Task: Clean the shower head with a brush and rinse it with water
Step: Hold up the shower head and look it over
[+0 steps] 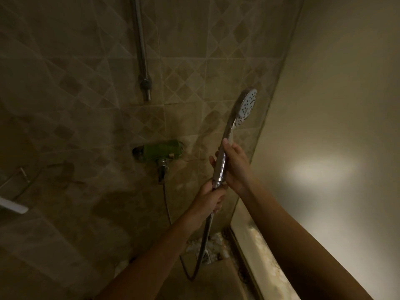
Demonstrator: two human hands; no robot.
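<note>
Forearms: you are reaching your left forearm (151, 256) and right forearm (303, 239) up into the shower stall.
Left fingers: your left hand (208, 199) is curling its fingers round the hose nut (217, 184) at the foot of the handle (220, 163), gripping it.
Right fingers: your right hand (234, 167) is wrapping the handle just above, with the thumb lying up the smooth chrome shaft.
Shower head (246, 108): it is standing upright above your right hand, near the frosted glass panel (324, 105), showing a round white face dotted with dark nozzle holes.
Hose (205, 239): ribbed metal, it is hanging from your left hand and looping low beside the floor drain (205, 257).
Wall: matt beige diamond tiles (86, 105) are carrying the mixer valve (160, 151) and a chrome riser rail (140, 40).
Progress: no brush is showing and no water appears to be running, so you are probably only getting the head in hand; scrubbing and rinsing are both looking undone.
</note>
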